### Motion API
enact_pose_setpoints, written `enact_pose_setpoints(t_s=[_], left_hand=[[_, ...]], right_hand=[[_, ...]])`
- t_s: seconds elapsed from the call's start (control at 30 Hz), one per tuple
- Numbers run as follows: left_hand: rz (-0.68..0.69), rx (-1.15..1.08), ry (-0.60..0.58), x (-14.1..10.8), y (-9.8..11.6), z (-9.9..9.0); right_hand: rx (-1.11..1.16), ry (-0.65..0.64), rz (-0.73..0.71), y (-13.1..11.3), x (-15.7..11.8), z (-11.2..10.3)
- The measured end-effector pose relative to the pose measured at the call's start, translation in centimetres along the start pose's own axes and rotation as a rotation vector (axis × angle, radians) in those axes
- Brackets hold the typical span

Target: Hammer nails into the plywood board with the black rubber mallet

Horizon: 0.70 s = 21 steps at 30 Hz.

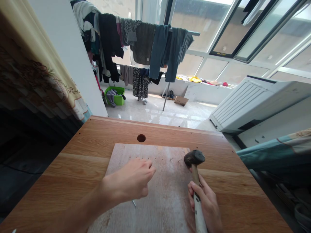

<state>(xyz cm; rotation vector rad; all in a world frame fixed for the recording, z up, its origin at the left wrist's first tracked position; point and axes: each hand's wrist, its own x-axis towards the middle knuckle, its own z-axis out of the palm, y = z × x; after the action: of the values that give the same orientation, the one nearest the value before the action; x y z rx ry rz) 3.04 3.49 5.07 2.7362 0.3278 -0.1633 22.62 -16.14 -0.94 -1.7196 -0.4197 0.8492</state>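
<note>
My right hand (202,197) is wrapped around the pale handle of a hammer (195,176). The hammer's dark head is up, beside the right edge of a worn, whitish wooden board (165,187). Over the board's middle, my left hand (134,178) is closed with fingers curled; what they hold, if anything, is hidden. Just below that hand a metal nail (133,203) shows on the board, partly covered. A row of small dark spots runs along the board's far part, ending in two thin nails (175,159) near the hammer head.
The board lies on a wooden table (80,165) with a round hole (141,138) near its far edge. Beyond stand a rack of hanging clothes (145,42), a green basket (118,97) and a white cabinet-like unit (257,100). Curtains (48,64) hang on both sides.
</note>
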Motion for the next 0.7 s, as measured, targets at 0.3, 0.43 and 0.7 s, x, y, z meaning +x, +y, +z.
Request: enact_pose_setpoints(t_s=[0.3,0.43,0.7], left_hand=[[0.052,0.194,0.073,0.0,0.4,4.7],[0.126,0.266,0.077,0.4,0.5,4.3],[0.024,0.015,0.096,1.2,-1.5,2.7]], right_hand=[[-0.001,0.049,0.008,0.2,0.0,0.3],[-0.005,0.053,0.026,0.1,0.1,0.2],[0.019,0.040,0.000,-0.2,-0.2,0.4]])
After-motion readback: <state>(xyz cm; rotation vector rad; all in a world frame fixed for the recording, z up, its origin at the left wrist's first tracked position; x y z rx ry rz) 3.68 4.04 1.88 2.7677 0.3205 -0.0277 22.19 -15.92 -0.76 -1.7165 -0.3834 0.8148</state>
